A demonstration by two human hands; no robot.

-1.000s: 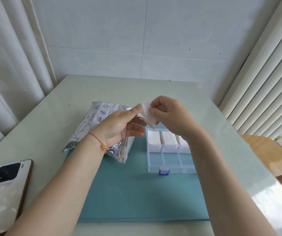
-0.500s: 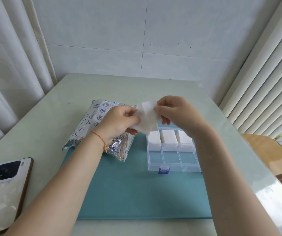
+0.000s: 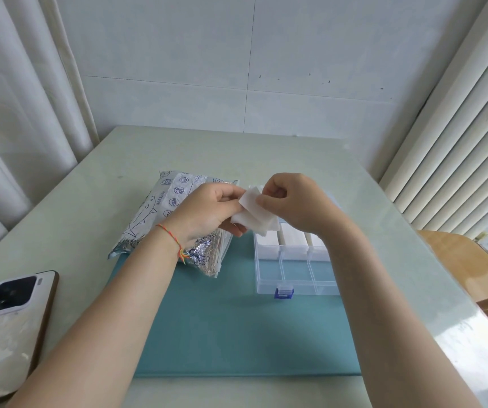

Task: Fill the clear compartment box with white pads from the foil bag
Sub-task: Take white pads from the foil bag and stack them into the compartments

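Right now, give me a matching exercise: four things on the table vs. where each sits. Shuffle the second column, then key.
Things:
1. white pads
2. foil bag
3. phone
4. blue latch

Places:
A. near-left of the table, off the teal mat
B. near wall of the clear compartment box
C. pinched between left hand and right hand
D. beside the box, under the left hand

Pairs: 1-C, 2-D, 3-A, 4-B
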